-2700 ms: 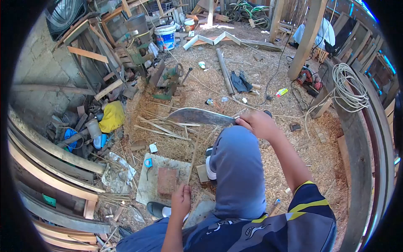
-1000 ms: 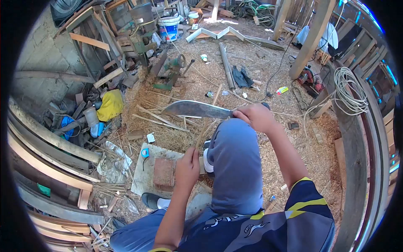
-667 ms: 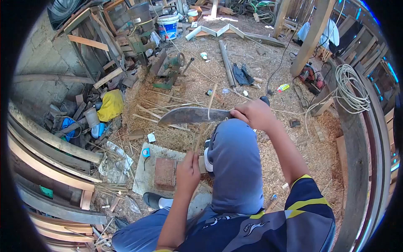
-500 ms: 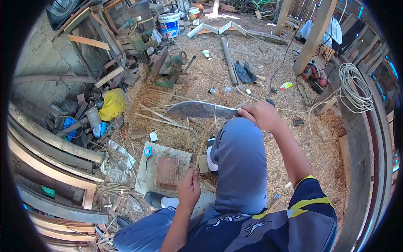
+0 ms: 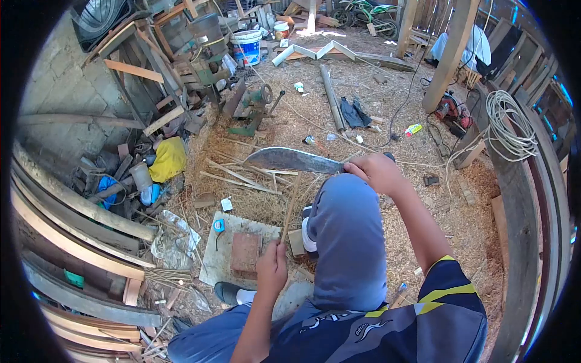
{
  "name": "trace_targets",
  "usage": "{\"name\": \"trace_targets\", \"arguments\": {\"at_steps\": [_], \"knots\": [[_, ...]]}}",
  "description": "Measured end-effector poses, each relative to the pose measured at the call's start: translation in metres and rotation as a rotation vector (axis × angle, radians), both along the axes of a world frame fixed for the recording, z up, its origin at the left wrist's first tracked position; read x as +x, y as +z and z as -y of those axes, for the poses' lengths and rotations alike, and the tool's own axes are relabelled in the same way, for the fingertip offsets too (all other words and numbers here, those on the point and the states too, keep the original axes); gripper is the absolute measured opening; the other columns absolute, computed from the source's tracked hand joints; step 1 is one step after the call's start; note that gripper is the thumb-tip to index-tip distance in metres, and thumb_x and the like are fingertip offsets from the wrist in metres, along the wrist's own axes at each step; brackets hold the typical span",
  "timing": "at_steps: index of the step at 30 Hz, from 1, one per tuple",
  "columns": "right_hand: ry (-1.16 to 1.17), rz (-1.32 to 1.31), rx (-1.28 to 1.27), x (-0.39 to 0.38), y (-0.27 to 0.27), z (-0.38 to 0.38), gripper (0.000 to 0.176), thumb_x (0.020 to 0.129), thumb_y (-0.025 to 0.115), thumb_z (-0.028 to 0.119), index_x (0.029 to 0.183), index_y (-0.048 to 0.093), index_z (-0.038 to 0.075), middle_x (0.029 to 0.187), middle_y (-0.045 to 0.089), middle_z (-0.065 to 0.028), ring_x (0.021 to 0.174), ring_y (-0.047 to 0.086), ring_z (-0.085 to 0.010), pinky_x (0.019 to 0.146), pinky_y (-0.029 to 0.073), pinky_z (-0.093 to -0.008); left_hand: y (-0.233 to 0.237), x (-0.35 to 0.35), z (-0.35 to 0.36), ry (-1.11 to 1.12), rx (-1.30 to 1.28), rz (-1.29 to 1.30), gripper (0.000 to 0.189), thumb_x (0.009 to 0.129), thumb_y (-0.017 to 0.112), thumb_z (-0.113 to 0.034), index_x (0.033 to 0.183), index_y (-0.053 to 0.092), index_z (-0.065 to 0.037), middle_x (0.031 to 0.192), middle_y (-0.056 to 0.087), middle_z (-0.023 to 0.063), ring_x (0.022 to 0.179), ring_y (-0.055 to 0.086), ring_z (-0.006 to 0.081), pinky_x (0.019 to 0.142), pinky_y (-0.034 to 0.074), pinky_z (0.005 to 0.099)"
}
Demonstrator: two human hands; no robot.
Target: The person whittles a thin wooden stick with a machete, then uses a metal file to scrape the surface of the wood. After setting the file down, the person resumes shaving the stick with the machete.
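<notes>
My right hand (image 5: 374, 172) is closed around the handle of a machete (image 5: 295, 160), just above my raised knee. The broad, curved blade points left, nearly level. My left hand (image 5: 272, 266) grips the lower end of a thin wooden strip (image 5: 290, 209), which slants upward and slightly right. Its top end meets the lower edge of the blade in this view. Under and beside the left hand lies a pale board (image 5: 213, 261) with a reddish-brown block (image 5: 246, 251) on it. A blue tape measure (image 5: 218, 225) rests at the board's upper corner.
Split strips (image 5: 245, 175) lie on the shavings-covered floor ahead. A green metal machine part (image 5: 249, 115) stands beyond them. Long timbers (image 5: 85, 206) line the left, with a yellow cloth (image 5: 167, 159) nearby. Coiled cable (image 5: 511, 127) hangs at right; a person (image 5: 478, 47) sits behind a post.
The thin pale sliver that stood across the blade near the handle no longer shows. The whole view has shifted slightly; both hands keep their grips.
</notes>
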State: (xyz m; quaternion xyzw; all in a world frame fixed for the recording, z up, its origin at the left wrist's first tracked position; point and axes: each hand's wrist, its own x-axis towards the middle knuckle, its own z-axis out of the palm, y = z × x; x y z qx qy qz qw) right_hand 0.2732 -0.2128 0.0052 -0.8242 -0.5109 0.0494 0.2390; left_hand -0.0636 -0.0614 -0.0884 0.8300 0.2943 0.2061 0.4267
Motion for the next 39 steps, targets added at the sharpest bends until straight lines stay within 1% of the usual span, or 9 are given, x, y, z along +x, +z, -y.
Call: {"name": "trace_targets", "arguments": {"at_steps": [4, 10, 13, 17, 22, 25, 31, 37, 39], "knots": [[0.027, 0.079, -0.042, -0.008, 0.013, -0.009, 0.045, 0.105, 0.052, 0.047, 0.097, 0.078, 0.012, 0.079, 0.072, -0.0192, 0.078, 0.07, -0.043, 0.074, 0.055, -0.0534, 0.041, 0.052, -0.002, -0.056, -0.194, -0.004, 0.028, 0.112, 0.047, -0.025, 0.111, 0.062, -0.001, 0.084, 0.068, 0.0221, 0.077, 0.068, 0.0425, 0.068, 0.05, 0.0485], [0.04, 0.114, -0.098, -0.012, 0.018, -0.02, 0.046, 0.105, 0.051, 0.049, 0.097, 0.079, 0.014, 0.08, 0.072, -0.0203, 0.08, 0.071, -0.0422, 0.075, 0.055, -0.0536, 0.043, 0.089, -0.012, -0.123, -0.039, 0.194, 0.029, 0.112, 0.047, -0.024, 0.109, 0.063, 0.0, 0.083, 0.069, 0.0227, 0.076, 0.068, 0.0421, 0.069, 0.05, 0.0479], [0.043, 0.106, -0.059, -0.009, 0.012, -0.017, 0.046, 0.106, 0.051, 0.049, 0.096, 0.079, 0.014, 0.081, 0.072, -0.0205, 0.08, 0.071, -0.0422, 0.075, 0.055, -0.0538, 0.049, 0.068, -0.009, -0.109, 0.023, 0.074, 0.03, 0.112, 0.047, -0.024, 0.103, 0.062, 0.0, 0.08, 0.067, 0.0211, 0.073, 0.067, 0.0408, 0.067, 0.049, 0.0465], [0.01, 0.031, 0.02, 0.005, -0.007, -0.003, 0.044, 0.106, 0.051, 0.047, 0.097, 0.077, 0.013, 0.081, 0.072, -0.0202, 0.08, 0.07, -0.0421, 0.075, 0.054, -0.0534, 0.007, 0.009, -0.004, -0.117, -0.09, 0.025, 0.03, 0.112, 0.048, -0.024, 0.097, 0.06, -0.001, 0.073, 0.062, 0.0149, 0.068, 0.063, 0.031, 0.063, 0.047, 0.0414], [-0.025, -0.006, -0.043, 0.002, 0.004, 0.003, 0.043, 0.106, 0.051, 0.046, 0.098, 0.076, 0.012, 0.08, 0.071, -0.0194, 0.08, 0.07, -0.042, 0.073, 0.054, -0.0532, 0.012, -0.004, -0.001, -0.111, -0.262, -0.047, 0.032, 0.113, 0.046, -0.025, 0.095, 0.058, -0.002, 0.07, 0.055, 0.0086, 0.066, 0.057, 0.0206, 0.063, 0.045, 0.036], [0.021, 0.014, -0.03, 0.0, 0.005, -0.001, 0.043, 0.106, 0.051, 0.046, 0.098, 0.077, 0.012, 0.081, 0.071, -0.0195, 0.08, 0.07, -0.042, 0.073, 0.054, -0.0532, 0.011, 0.033, -0.01, -0.126, -0.277, 0.043, 0.033, 0.114, 0.046, -0.025, 0.095, 0.058, -0.001, 0.07, 0.054, 0.0086, 0.066, 0.056, 0.022, 0.065, 0.047, 0.0366], [0.069, 0.131, -0.086, -0.007, 0.011, -0.02, 0.044, 0.105, 0.052, 0.047, 0.097, 0.078, 0.012, 0.078, 0.071, -0.0202, 0.077, 0.07, -0.0421, 0.072, 0.054, -0.0533, 0.056, 0.098, -0.018, -0.136, -0.101, 0.158, 0.031, 0.112, 0.047, -0.022, 0.096, 0.06, 0.001, 0.077, 0.064, 0.0172, 0.071, 0.064, 0.033, 0.069, 0.05, 0.0429], [0.052, 0.115, -0.005, -0.003, 0.003, -0.017, 0.043, 0.105, 0.053, 0.047, 0.095, 0.078, 0.013, 0.077, 0.07, -0.02, 0.075, 0.069, -0.0421, 0.071, 0.054, -0.0529, 0.033, 0.042, -0.013, -0.132, -0.032, -0.025, 0.03, 0.112, 0.047, -0.02, 0.098, 0.064, 0.001, 0.076, 0.065, 0.0174, 0.07, 0.065, 0.0345, 0.068, 0.051, 0.0421], [0.021, 0.056, -0.007, 0.0, 0.001, -0.009, 0.043, 0.105, 0.053, 0.046, 0.095, 0.077, 0.013, 0.077, 0.071, -0.0197, 0.075, 0.069, -0.042, 0.07, 0.054, -0.0528, 0.019, 0.012, -0.002, -0.107, -0.013, 0.054, 0.03, 0.111, 0.047, -0.02, 0.096, 0.063, 0.0, 0.075, 0.064, 0.0176, 0.068, 0.064, 0.0342, 0.067, 0.05, 0.042]]}}
